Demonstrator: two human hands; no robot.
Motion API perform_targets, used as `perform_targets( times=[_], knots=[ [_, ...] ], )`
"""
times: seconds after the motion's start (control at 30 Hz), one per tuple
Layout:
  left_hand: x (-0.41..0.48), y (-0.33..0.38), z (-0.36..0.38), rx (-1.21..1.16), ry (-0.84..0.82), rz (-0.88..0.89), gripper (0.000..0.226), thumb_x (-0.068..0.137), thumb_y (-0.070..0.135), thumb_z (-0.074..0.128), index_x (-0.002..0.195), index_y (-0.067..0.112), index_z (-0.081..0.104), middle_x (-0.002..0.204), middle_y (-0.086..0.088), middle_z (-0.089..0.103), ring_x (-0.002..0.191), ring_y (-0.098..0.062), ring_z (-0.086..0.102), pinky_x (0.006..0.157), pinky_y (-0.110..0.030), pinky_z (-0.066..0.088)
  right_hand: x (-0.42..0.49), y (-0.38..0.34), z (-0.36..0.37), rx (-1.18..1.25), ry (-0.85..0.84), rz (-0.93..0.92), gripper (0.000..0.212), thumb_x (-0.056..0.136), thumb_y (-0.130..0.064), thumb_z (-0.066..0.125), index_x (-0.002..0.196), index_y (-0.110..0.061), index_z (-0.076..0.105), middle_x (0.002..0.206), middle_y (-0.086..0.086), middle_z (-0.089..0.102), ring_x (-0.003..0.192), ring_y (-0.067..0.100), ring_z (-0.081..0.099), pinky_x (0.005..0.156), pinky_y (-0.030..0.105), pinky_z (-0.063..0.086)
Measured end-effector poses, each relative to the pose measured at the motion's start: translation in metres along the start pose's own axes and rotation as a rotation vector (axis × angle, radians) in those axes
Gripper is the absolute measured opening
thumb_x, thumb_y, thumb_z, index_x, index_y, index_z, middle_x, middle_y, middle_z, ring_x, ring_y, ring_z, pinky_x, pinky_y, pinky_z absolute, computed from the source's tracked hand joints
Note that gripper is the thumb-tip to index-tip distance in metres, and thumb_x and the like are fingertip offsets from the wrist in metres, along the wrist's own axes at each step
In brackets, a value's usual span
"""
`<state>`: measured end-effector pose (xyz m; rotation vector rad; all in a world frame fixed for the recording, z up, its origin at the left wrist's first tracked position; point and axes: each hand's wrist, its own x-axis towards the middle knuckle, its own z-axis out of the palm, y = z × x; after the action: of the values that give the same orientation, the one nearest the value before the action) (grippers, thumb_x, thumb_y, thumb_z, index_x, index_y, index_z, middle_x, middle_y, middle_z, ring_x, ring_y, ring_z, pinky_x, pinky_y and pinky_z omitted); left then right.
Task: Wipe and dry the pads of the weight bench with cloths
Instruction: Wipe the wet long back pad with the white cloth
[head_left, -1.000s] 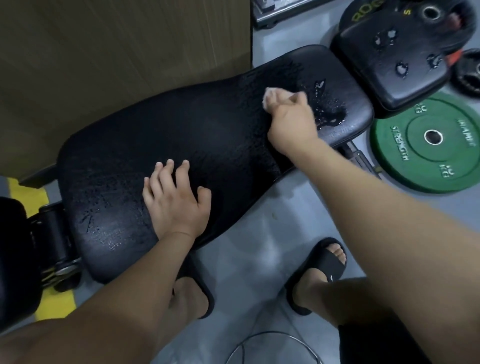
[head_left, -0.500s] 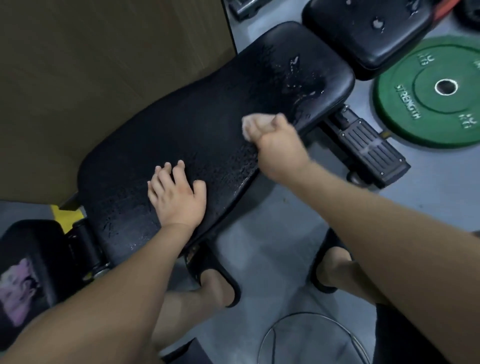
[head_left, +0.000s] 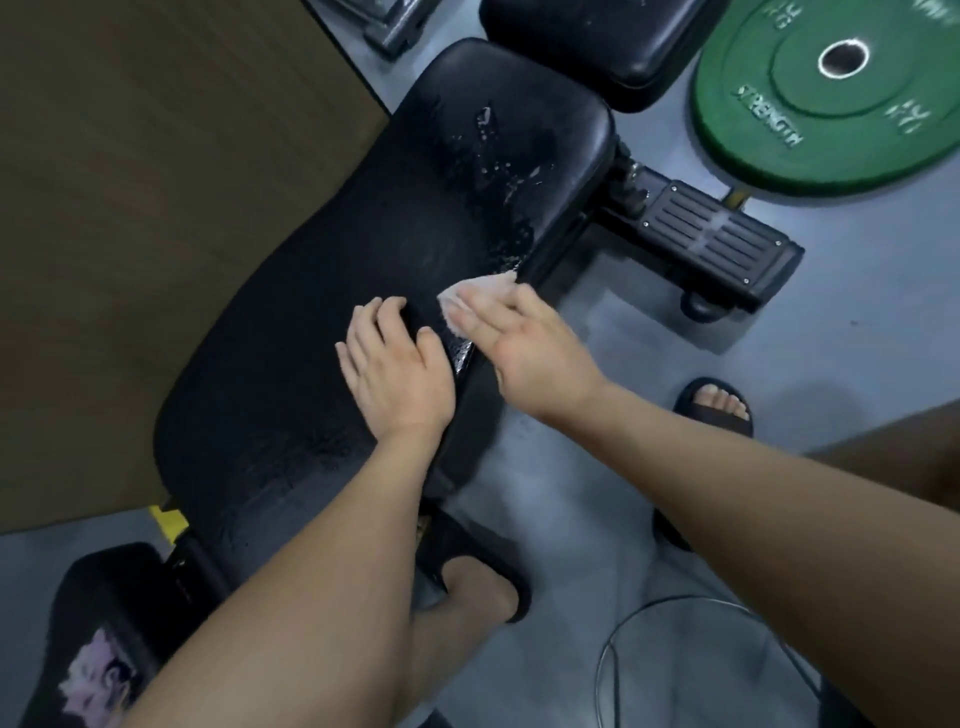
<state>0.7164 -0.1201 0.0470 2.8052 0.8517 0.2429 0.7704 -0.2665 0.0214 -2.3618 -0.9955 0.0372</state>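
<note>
Our left grip (head_left: 397, 369) lies palm down on the long black pad (head_left: 311, 312), near its nearer edge, fingers straight and slightly spread, holding nothing. Just beside it, our right grip (head_left: 519, 343) reaches in from the right with its fingers stretched out flat rather than curled. They press a small white cloth (head_left: 478, 296) against the pad's right-hand edge. The cloth shows past the fingertips, bunched and partly hidden under them, and the two grips sit close together without touching. Farther along the same pad, towards its far end, water droplets (head_left: 498, 171) and a wet sheen lie on the surface. Beyond that end sits a second black pad (head_left: 597, 47), cut off by the top of the view. A third dark pad (head_left: 104, 597) sits at the lower left, carrying a pale purple patch (head_left: 96, 670) that we cannot make out. A green weight plate (head_left: 831, 93) marked STRENGTH lies on the grey floor (head_left: 857, 322) at the upper right, and the frame's black ribbed foot (head_left: 717, 234) rests between it and the pad. A brown wooden panel (head_left: 156, 208) fills the left side. Our feet in black slides (head_left: 717, 410) stand on the floor below.
</note>
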Motion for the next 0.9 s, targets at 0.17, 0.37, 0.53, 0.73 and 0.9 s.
perform_targets(
  times=[0.17, 0.37, 0.53, 0.73, 0.9],
  knots=[
    [0.001, 0.0, 0.003, 0.026, 0.029, 0.01, 0.046, 0.093, 0.032, 0.043, 0.138, 0.022, 0.049, 0.151, -0.004, 0.044, 0.148, -0.025, 0.032, 0.124, -0.053, 0.02, 0.029, 0.05, -0.029, -0.046, 0.131, 0.079, 0.052, 0.099, -0.014, 0.032, 0.144, -0.024, 0.055, 0.149, -0.008, 0.052, 0.11, 0.028, 0.047, 0.095, 0.044, 0.049],
    [0.002, -0.001, 0.003, 0.039, 0.025, 0.018, 0.048, 0.092, 0.032, 0.042, 0.138, 0.02, 0.049, 0.151, -0.005, 0.044, 0.147, -0.026, 0.031, 0.121, -0.054, 0.022, 0.008, 0.01, -0.004, 0.096, 0.2, 0.222, 0.062, 0.09, -0.004, 0.039, 0.149, -0.018, 0.05, 0.15, 0.001, 0.051, 0.099, 0.029, 0.038, 0.083, 0.039, 0.048],
    [0.002, 0.001, 0.002, 0.042, 0.011, 0.012, 0.047, 0.093, 0.032, 0.04, 0.138, 0.02, 0.048, 0.152, -0.006, 0.044, 0.147, -0.026, 0.031, 0.121, -0.055, 0.022, -0.013, -0.016, -0.003, 0.304, 0.199, 0.064, 0.048, 0.095, -0.009, 0.04, 0.136, -0.019, 0.064, 0.143, -0.008, 0.059, 0.098, 0.017, 0.041, 0.084, 0.028, 0.053],
    [0.002, 0.0, 0.002, 0.059, 0.02, 0.026, 0.046, 0.092, 0.031, 0.042, 0.137, 0.019, 0.048, 0.148, -0.009, 0.046, 0.144, -0.03, 0.034, 0.119, -0.056, 0.025, 0.0, 0.005, -0.019, 0.456, 0.534, 0.399, 0.033, 0.091, -0.003, 0.059, 0.123, -0.002, 0.066, 0.111, 0.015, 0.057, 0.095, 0.029, 0.059, 0.086, 0.034, 0.053],
    [0.003, -0.001, 0.003, 0.061, 0.023, 0.034, 0.046, 0.092, 0.031, 0.042, 0.136, 0.019, 0.048, 0.145, -0.008, 0.047, 0.143, -0.03, 0.035, 0.118, -0.056, 0.026, 0.015, 0.004, -0.018, 0.606, 0.566, 0.695, 0.02, 0.092, -0.006, 0.059, 0.111, -0.008, 0.063, 0.11, 0.006, 0.051, 0.093, 0.007, 0.052, 0.081, 0.0, 0.034]
  ],
)
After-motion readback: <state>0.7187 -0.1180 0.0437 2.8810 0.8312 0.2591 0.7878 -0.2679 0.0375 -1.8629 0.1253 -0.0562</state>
